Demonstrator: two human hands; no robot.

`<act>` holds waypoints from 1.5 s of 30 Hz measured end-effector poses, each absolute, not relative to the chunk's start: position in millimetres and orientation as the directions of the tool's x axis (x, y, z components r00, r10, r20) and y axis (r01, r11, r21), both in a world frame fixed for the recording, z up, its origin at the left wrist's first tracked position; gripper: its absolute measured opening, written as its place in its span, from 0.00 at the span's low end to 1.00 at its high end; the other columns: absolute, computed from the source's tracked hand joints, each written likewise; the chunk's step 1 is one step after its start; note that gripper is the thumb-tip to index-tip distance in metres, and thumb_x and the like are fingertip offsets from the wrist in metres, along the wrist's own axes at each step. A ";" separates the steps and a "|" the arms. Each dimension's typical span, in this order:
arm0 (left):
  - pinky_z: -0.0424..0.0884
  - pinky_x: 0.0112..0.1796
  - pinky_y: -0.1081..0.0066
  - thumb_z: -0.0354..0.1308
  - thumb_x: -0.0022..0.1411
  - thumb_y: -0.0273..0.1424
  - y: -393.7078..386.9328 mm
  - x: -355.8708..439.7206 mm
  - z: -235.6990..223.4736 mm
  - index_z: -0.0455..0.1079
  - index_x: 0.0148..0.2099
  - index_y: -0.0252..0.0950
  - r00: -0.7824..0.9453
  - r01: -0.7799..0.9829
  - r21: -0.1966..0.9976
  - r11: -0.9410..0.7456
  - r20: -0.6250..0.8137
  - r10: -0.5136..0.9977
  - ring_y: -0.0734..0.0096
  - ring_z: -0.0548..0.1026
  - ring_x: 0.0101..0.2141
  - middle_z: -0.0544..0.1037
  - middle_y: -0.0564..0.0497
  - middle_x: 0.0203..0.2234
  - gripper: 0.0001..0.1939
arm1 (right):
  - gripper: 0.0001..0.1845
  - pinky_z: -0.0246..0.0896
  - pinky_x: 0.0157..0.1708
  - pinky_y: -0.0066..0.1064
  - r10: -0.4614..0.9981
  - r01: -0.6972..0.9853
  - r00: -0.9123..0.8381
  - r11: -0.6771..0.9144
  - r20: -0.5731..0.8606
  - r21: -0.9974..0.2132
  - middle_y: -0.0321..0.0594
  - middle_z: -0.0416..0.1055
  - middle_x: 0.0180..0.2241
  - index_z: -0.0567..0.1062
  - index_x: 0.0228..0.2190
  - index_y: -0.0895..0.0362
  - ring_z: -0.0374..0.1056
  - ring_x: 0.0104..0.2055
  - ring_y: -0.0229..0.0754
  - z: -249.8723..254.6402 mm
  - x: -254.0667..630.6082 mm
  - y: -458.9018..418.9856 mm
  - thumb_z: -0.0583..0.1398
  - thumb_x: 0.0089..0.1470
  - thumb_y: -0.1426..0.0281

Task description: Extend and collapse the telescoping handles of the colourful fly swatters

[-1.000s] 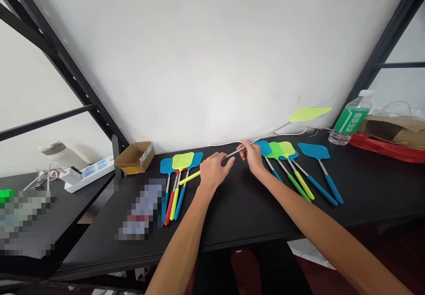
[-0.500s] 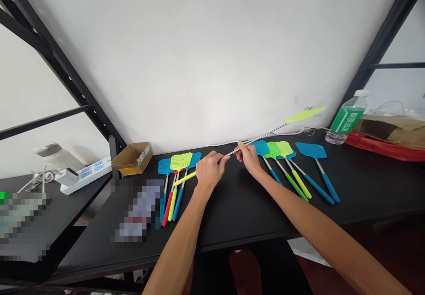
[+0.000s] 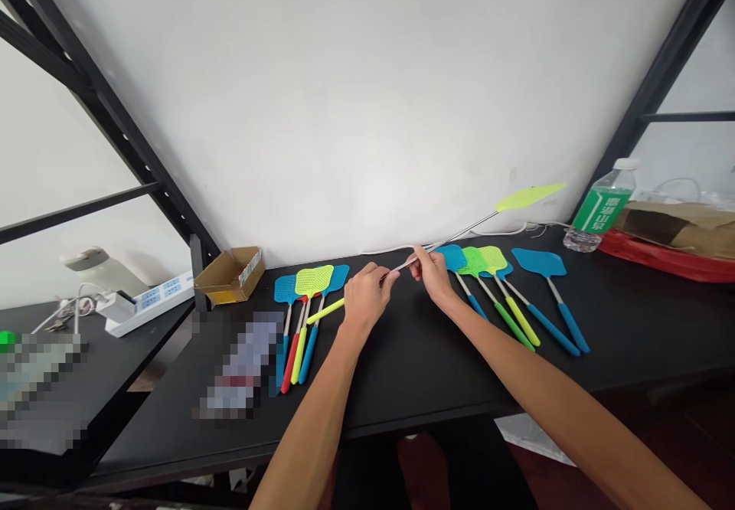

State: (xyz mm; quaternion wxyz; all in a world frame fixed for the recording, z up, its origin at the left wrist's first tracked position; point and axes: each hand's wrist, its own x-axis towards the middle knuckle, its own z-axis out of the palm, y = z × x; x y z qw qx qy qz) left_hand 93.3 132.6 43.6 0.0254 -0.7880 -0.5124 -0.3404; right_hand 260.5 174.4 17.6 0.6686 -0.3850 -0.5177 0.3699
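A yellow-green fly swatter (image 3: pixel 529 197) is held slantwise above the black table, its head up to the right, its yellow handle down to the left. My left hand (image 3: pixel 367 293) is closed round it near the handle's upper end. Further up, my right hand (image 3: pixel 429 272) pinches the thin metal rod. On the left lie several swatters, a yellow one (image 3: pixel 314 281) on top of blue and red ones. To the right a row holds a blue swatter (image 3: pixel 452 256), a green swatter (image 3: pixel 474 260), another yellow swatter (image 3: pixel 492 257) and a separate blue swatter (image 3: pixel 540 263).
A small open cardboard box (image 3: pixel 230 274) stands at the back left, beside a white power strip (image 3: pixel 152 299). A bottle with a green label (image 3: pixel 602 204) stands back right, by a red bag (image 3: pixel 666 253). Black frame posts flank the table (image 3: pixel 425 384).
My left hand has slid slightly right, and the swatter's handle end has moved right with it. My right hand keeps nearly the same place.
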 end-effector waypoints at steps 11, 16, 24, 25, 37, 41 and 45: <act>0.57 0.29 0.71 0.48 0.70 0.50 129.8 92.5 45.4 0.78 0.45 0.46 0.195 0.840 0.328 -0.433 0.562 0.804 0.69 0.75 0.34 0.80 0.51 0.35 0.21 | 0.34 0.55 0.19 0.29 0.896 -0.030 0.085 0.440 0.437 -0.897 0.37 0.63 0.13 0.74 0.18 0.57 0.59 0.16 0.36 21.7 256.0 167.1 0.52 0.60 0.45; 0.56 0.29 0.71 0.46 0.71 0.48 130.1 93.1 43.6 0.78 0.45 0.45 0.198 0.846 0.309 -0.435 0.574 0.794 0.69 0.75 0.34 0.79 0.50 0.36 0.21 | 0.34 0.54 0.19 0.28 0.888 -0.042 0.048 0.458 0.456 -0.888 0.37 0.64 0.13 0.73 0.17 0.57 0.59 0.16 0.35 21.9 252.5 165.0 0.50 0.62 0.47; 0.57 0.29 0.71 0.45 0.72 0.45 131.0 94.1 41.9 0.78 0.43 0.44 0.205 0.843 0.303 -0.444 0.582 0.787 0.69 0.75 0.34 0.79 0.50 0.36 0.21 | 0.35 0.54 0.19 0.28 0.895 -0.043 0.032 0.447 0.446 -0.894 0.37 0.64 0.14 0.72 0.18 0.57 0.59 0.16 0.35 21.3 250.3 164.7 0.49 0.61 0.43; 0.57 0.29 0.71 0.45 0.72 0.45 131.0 94.0 41.8 0.78 0.43 0.43 0.207 0.842 0.302 -0.446 0.583 0.785 0.69 0.75 0.34 0.79 0.50 0.36 0.21 | 0.36 0.54 0.19 0.28 0.894 -0.044 0.026 0.449 0.448 -0.892 0.37 0.64 0.14 0.72 0.18 0.57 0.59 0.17 0.35 21.3 250.1 164.5 0.48 0.60 0.43; 0.60 0.30 0.70 0.44 0.73 0.39 130.1 95.0 41.6 0.75 0.42 0.42 0.253 0.830 0.290 -0.476 0.565 0.785 0.68 0.74 0.34 0.77 0.49 0.36 0.18 | 0.38 0.55 0.20 0.28 0.912 0.006 -0.010 0.410 0.410 -0.912 0.37 0.63 0.13 0.71 0.17 0.57 0.59 0.16 0.35 23.0 249.7 162.3 0.46 0.60 0.41; 0.62 0.31 0.70 0.44 0.73 0.38 129.7 95.8 40.8 0.74 0.44 0.42 0.265 0.828 0.281 -0.484 0.564 0.782 0.67 0.75 0.35 0.77 0.49 0.37 0.17 | 0.38 0.55 0.20 0.28 0.909 0.026 -0.012 0.418 0.418 -0.908 0.36 0.63 0.13 0.70 0.16 0.56 0.60 0.16 0.36 22.0 249.4 161.7 0.45 0.62 0.42; 0.65 0.34 0.71 0.42 0.73 0.36 127.3 98.0 40.9 0.73 0.51 0.43 0.291 0.821 0.277 -0.500 0.550 0.783 0.67 0.76 0.37 0.77 0.48 0.40 0.18 | 0.38 0.55 0.21 0.29 0.906 0.036 -0.023 0.424 0.423 -0.905 0.36 0.62 0.12 0.69 0.16 0.56 0.59 0.16 0.36 21.4 247.9 160.9 0.45 0.62 0.43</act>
